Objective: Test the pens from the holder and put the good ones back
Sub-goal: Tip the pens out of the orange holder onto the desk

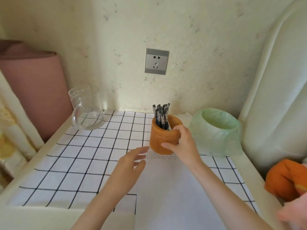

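Observation:
An orange-brown round holder (160,136) stands on the checked tablecloth near the back, on the far end of a white sheet of paper (176,193). Several dark pens (161,116) stand upright in it, caps up. My right hand (181,143) grips the holder's right side, thumb across its front and fingers curled over the rim. My left hand (129,165) hovers just left of the holder's base with fingers straight and spread, holding nothing. A few rows of faint scribbles mark the paper below the holder.
A glass jug (86,112) stands at the back left. A small bin lined with a green bag (217,131) sits right of the holder. A wall socket (156,61) is behind. An orange cloth thing (285,178) lies at the right edge.

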A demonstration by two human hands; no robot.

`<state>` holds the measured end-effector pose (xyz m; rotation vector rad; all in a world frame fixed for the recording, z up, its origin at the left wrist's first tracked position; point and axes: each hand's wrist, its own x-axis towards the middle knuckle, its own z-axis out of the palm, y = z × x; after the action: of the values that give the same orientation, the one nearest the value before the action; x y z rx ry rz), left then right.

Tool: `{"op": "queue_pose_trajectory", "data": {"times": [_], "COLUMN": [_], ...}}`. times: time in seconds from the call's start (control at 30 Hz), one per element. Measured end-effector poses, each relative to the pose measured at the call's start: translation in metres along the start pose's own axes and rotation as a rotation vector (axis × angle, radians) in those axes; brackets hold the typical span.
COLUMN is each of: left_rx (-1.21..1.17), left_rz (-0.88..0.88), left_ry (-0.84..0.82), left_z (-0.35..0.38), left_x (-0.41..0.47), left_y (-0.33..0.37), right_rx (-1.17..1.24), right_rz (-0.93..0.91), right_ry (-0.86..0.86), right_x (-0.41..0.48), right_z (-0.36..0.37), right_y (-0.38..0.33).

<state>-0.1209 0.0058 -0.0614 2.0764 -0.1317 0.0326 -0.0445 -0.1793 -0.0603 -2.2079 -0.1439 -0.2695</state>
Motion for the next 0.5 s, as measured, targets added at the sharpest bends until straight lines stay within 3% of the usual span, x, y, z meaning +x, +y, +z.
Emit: {"op": "queue_pose_trajectory", "data": {"times": [0.2, 0.37, 0.5], "left_rx": [-0.037, -0.124, -0.040], "left_rz": [0.022, 0.014, 0.120], "left_ry": [0.018, 0.067, 0.022], "left_z": [-0.001, -0.006, -0.001], "left_x": [0.020, 0.035, 0.042], "left_y": [-0.004, -0.005, -0.002], "right_rx": [0.108, 0.272, 0.461], "right_rz": [0.011, -0.015, -0.005], "right_ry": [0.096, 0.062, -0.008], "right_x": [0.003, -0.015, -0.029], "right_z": [0.001, -0.009, -0.015], "right_y": [0.000, -0.009, -0.015]}}
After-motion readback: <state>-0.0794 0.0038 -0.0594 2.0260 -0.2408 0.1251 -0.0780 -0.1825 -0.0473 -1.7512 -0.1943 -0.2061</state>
